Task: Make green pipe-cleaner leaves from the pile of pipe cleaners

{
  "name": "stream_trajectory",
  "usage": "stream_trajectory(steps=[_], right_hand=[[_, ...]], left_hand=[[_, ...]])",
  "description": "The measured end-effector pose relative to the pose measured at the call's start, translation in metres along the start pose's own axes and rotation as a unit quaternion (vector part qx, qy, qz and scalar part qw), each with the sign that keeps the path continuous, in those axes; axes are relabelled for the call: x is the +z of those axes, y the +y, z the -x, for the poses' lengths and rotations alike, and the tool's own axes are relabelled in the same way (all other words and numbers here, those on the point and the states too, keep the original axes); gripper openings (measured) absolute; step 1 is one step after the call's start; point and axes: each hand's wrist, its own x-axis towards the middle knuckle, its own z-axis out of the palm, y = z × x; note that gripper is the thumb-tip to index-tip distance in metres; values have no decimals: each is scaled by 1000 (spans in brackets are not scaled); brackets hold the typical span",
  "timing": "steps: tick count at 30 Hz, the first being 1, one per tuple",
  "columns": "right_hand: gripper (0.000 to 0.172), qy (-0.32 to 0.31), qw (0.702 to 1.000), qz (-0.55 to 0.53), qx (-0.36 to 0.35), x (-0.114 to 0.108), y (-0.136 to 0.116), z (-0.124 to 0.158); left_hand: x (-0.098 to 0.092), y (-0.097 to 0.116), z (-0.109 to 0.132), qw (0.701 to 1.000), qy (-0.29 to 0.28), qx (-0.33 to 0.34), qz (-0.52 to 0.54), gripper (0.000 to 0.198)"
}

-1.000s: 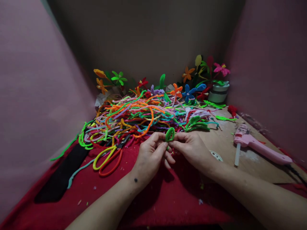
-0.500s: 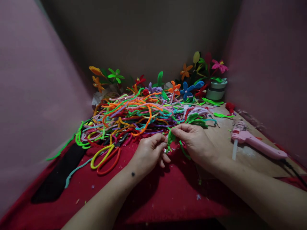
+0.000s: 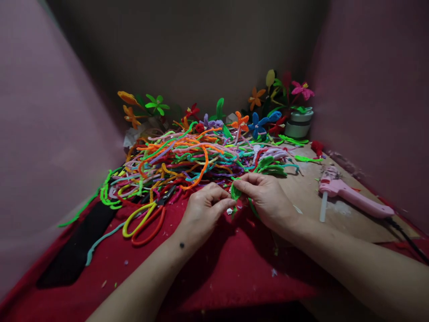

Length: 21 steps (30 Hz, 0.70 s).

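Observation:
A green pipe-cleaner leaf is held up between my two hands, over the red cloth. My right hand pinches its upper end between thumb and fingers. At its near side my left hand is closed, thumb against forefinger; the fingertips meet the leaf's edge. A green strand hangs below my right fingers. A small white bit shows just under my left thumb tip. Just beyond my hands spreads a heap of colourful pipe cleaners.
Scissors with yellow and red handles lie left of my hands, beside a black flat object. On the right, a pink glue gun rests on a brown board. Pipe-cleaner flowers and a pale pot stand behind.
My left fingers have curled in and the thumb has closed against the forefinger at the leaf. My right hand keeps its pinch. The whole view has shifted slightly.

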Motion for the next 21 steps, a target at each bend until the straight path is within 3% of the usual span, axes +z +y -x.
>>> stream_trajectory(steps=[6,13,18,21], right_hand=[[23,-16,994,-96,51,2,3,0],[21,-125,981,-125,80,3,2,4],[20,-100,985,-92,109,3,3,5],[20,-91,986,-59,125,3,2,6]], left_hand=[[-1,8,3,986,-92,-83,114,17],[-3,3,1,976,-77,-106,175,15],[-9,-1,-4,990,-36,-93,97,13],[-17,-1,-6,985,-17,-100,139,23]])
